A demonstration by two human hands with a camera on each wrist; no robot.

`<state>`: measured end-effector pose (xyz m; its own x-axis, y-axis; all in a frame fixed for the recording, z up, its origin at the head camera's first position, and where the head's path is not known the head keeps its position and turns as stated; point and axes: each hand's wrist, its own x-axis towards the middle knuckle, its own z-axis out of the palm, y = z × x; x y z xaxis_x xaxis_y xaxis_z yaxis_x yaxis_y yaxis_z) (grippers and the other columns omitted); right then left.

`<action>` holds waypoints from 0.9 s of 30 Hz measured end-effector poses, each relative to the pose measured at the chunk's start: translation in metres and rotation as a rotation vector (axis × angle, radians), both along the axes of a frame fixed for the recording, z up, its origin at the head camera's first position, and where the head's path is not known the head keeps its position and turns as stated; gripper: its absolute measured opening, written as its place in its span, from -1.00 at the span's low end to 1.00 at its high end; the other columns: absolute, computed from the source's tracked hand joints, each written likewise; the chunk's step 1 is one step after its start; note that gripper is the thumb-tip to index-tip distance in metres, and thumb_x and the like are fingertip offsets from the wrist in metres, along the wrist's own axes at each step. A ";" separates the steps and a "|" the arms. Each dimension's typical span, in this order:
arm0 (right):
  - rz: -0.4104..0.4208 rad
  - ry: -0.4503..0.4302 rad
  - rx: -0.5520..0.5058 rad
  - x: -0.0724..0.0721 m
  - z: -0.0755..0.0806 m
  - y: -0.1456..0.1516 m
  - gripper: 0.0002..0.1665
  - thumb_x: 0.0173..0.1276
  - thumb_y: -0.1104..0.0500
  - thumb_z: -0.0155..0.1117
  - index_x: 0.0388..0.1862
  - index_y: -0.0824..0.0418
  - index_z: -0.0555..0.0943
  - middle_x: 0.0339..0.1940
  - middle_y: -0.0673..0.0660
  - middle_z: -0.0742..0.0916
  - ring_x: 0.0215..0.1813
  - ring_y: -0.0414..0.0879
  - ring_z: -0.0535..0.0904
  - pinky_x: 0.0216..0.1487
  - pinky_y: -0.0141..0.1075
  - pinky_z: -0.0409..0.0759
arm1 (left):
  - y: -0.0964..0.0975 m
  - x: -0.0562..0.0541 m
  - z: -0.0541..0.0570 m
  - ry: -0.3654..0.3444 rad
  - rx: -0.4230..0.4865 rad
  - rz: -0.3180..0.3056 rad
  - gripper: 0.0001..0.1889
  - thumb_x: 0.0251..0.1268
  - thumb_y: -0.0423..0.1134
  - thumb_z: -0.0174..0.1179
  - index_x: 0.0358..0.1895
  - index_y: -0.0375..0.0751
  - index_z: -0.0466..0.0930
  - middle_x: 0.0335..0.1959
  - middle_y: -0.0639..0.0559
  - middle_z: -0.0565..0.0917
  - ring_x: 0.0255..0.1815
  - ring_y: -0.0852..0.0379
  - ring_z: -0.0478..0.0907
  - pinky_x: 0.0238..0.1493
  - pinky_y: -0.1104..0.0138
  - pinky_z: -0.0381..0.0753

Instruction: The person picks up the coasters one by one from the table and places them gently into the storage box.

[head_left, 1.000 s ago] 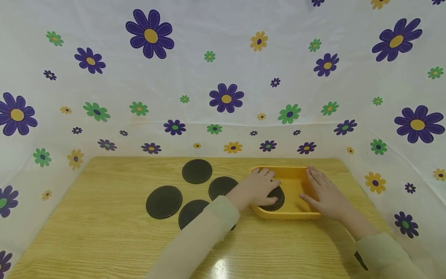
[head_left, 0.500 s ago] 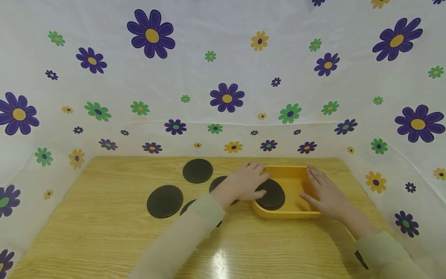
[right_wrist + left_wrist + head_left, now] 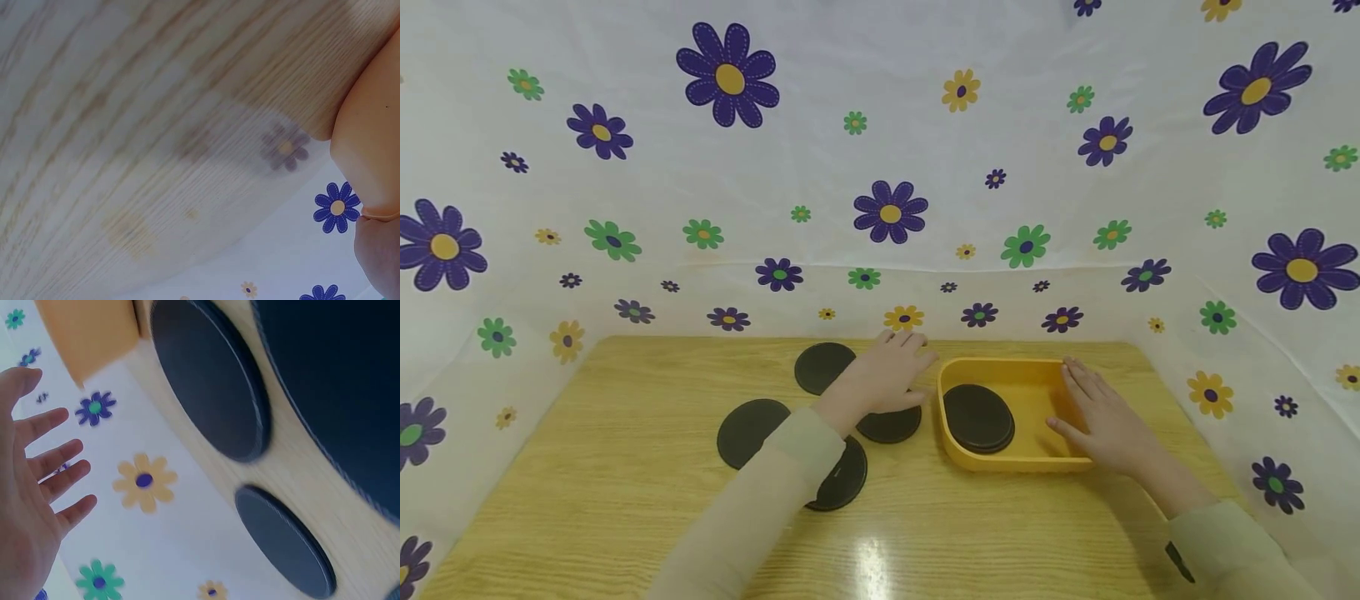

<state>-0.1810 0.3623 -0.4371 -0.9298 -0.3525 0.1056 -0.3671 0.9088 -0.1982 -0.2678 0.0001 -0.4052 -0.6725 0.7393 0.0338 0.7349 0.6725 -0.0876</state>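
My left hand hovers over the black round coasters on the table, its fingers spread with nothing between them. Below it lies one coaster, partly covered by the hand. In the left wrist view the palm and fingers stand apart from the stitched-edge coasters. A small stack of coasters lies in the left end of the yellow tray. My right hand rests with straight fingers along the tray's right rim, its thumb over the inside. In the right wrist view only a bit of this hand shows against the tray.
More coasters lie on the wooden table: one at the back, one at the left and one nearer the front, partly under the left sleeve. A flowered white cloth closes in the back and sides.
My left hand has let go of the coaster stack in the tray and moved left, out over the coasters on the table. The right hand has stayed on the tray's rim.
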 end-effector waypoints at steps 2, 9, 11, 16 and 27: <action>0.002 0.002 0.004 0.000 0.000 0.000 0.08 0.61 -0.20 0.16 0.68 0.54 0.03 0.73 0.50 0.11 0.75 0.40 -0.02 0.77 -0.17 -0.40 | -0.009 -0.003 0.000 0.008 0.000 0.021 -0.41 0.58 0.15 0.11 0.53 0.01 0.43 0.55 -0.10 0.42 0.59 -0.10 0.34 0.62 -0.04 0.30; 0.003 0.004 0.003 0.001 0.000 0.002 0.08 0.62 -0.20 0.15 0.69 0.54 0.01 0.74 0.50 0.09 0.75 0.40 -0.04 0.77 -0.17 -0.41 | -0.037 -0.016 -0.002 -0.003 0.005 0.089 -0.42 0.58 0.11 0.14 0.53 -0.02 0.44 0.49 -0.11 0.47 0.56 -0.11 0.35 0.59 -0.05 0.32; 0.005 0.004 0.000 0.001 -0.001 0.003 0.08 0.62 -0.20 0.15 0.69 0.53 0.00 0.74 0.49 0.09 0.75 0.40 -0.04 0.76 -0.20 -0.44 | -0.045 -0.019 -0.004 -0.016 0.009 0.114 -0.41 0.58 0.11 0.13 0.54 -0.03 0.43 0.51 -0.12 0.46 0.58 -0.13 0.34 0.60 -0.07 0.30; 0.009 0.016 0.007 0.001 -0.002 0.004 0.07 0.63 -0.20 0.14 0.69 0.53 0.01 0.74 0.49 0.09 0.75 0.40 -0.03 0.69 -0.36 -0.54 | -0.065 -0.025 -0.012 -0.051 0.061 0.159 -0.44 0.58 0.06 0.16 0.50 -0.09 0.46 0.50 -0.17 0.45 0.58 -0.20 0.33 0.60 -0.15 0.28; 0.010 0.025 0.001 0.001 -0.003 0.002 0.07 0.63 -0.20 0.14 0.70 0.51 0.01 0.74 0.47 0.10 0.76 0.37 -0.04 0.70 -0.35 -0.52 | -0.095 -0.039 -0.028 -0.070 0.045 0.231 -0.44 0.55 0.05 0.18 0.45 -0.15 0.51 0.39 -0.22 0.51 0.49 -0.24 0.40 0.52 -0.15 0.36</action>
<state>-0.1797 0.3644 -0.4398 -0.9233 -0.3620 0.1283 -0.3811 0.9052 -0.1882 -0.3064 -0.0950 -0.4336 -0.8254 0.5644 0.0104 0.5644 0.8255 -0.0082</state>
